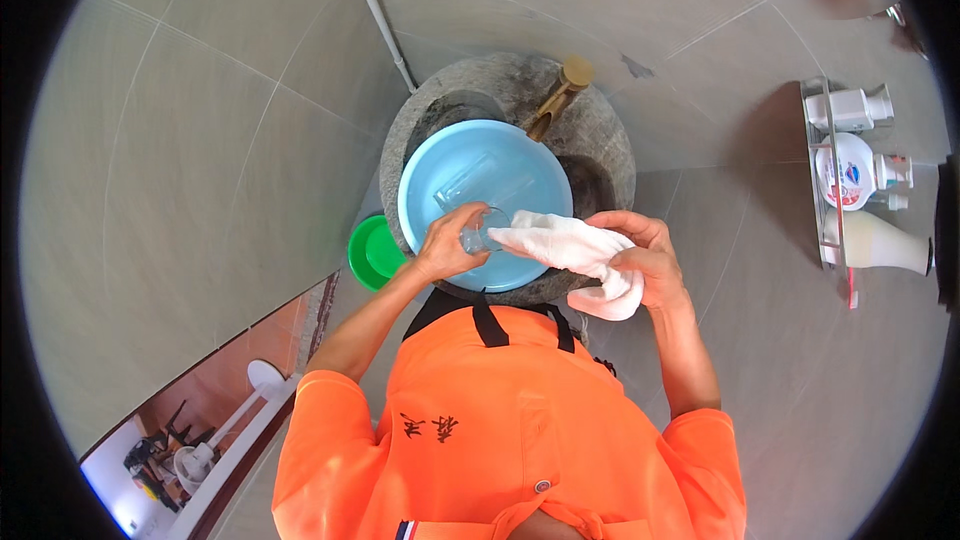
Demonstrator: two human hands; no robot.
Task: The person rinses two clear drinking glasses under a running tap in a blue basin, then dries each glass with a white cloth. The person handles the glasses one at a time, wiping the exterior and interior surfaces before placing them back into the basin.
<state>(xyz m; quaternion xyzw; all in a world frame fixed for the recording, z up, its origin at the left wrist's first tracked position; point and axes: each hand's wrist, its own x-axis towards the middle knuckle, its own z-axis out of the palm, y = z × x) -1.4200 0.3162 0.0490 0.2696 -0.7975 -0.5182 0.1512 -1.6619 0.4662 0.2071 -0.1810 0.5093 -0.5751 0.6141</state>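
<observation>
Over a light blue basin (420, 162), my left hand (452, 243) is closed round a clear drinking glass (478, 233). The glass lies tilted, its mouth facing right. My right hand (648, 255) grips a white cloth (575, 243), whose left end reaches to the mouth of the glass; how far it goes inside I cannot tell. Part of the cloth hangs below my right fingers. Inside the basin rest clear glasses (468, 178), seen through what looks like water.
The basin sits in a round grey stone sink (480, 75) with a brass-coloured tap (560, 100) behind. A green basin (375, 252) stands lower left. On the right wall, a metal rack (812, 175) holds several bottles (850, 172). A white pipe (370, 0) runs up the corner.
</observation>
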